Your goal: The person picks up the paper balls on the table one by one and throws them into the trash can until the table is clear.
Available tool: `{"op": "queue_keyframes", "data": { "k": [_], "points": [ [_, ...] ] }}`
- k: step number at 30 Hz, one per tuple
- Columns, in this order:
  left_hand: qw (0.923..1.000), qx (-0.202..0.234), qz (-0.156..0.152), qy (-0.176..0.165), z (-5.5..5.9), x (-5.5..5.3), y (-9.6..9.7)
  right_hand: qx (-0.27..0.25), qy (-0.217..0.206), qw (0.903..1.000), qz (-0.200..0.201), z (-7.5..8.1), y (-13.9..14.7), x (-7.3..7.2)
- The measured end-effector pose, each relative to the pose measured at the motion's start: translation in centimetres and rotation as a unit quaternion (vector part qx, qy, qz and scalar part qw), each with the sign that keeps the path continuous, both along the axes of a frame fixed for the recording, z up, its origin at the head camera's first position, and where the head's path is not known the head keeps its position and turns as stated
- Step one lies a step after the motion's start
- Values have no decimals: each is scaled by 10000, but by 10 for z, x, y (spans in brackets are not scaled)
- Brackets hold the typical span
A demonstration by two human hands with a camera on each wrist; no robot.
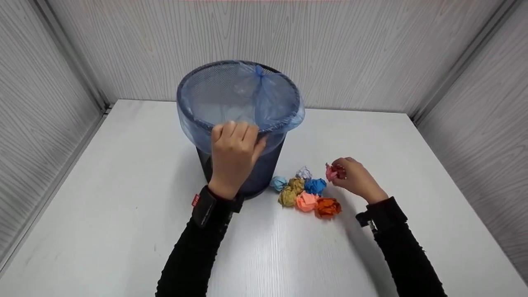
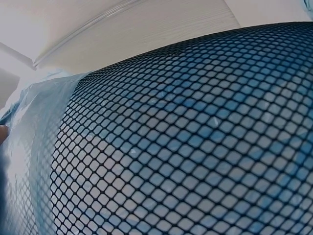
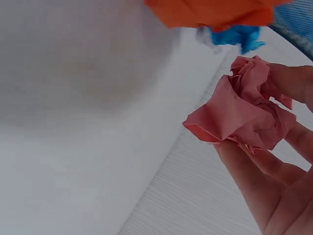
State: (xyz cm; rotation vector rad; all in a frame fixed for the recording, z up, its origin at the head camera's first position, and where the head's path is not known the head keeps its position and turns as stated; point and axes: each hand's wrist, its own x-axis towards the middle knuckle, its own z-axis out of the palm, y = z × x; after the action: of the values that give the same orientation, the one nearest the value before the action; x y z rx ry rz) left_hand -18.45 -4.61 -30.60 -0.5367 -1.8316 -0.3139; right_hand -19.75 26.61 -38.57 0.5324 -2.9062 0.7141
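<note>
My left hand [image 1: 235,152] grips the near rim of a dark mesh wastebasket [image 1: 262,165], fingers curled over the edge. A thin blue plastic bag [image 1: 198,134] lines the basket and folds down outside the rim. In the left wrist view the black mesh [image 2: 186,132] fills most of the picture, with the bag showing through. My right hand [image 1: 358,178] pinches a crumpled pink paper ball [image 3: 244,107] between thumb and fingers, right of the pile. Crumpled paper balls lie beside the basket: an orange one [image 1: 328,207], a salmon one [image 1: 307,201] and a blue one [image 1: 315,186] among them.
Also in the pile are a light blue ball [image 1: 279,183], a white ball [image 1: 304,173] and olive balls [image 1: 287,197]. Everything stands on a white table [image 1: 103,198], with grey wood-grain panels [image 1: 350,53] behind and at both sides. The bag's knot [image 1: 259,71] sits at the far rim.
</note>
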Motion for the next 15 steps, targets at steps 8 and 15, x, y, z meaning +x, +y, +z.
{"op": "queue_keyframes", "data": {
  "k": [8,15],
  "points": [
    [10000,12,28,15,-1,0,0,-1227,1443,9817,-207,46,-21,19],
    [10000,9,0,-14,0,0,1,-2080,2629,9420,150,81,-54,37]
  ]
}}
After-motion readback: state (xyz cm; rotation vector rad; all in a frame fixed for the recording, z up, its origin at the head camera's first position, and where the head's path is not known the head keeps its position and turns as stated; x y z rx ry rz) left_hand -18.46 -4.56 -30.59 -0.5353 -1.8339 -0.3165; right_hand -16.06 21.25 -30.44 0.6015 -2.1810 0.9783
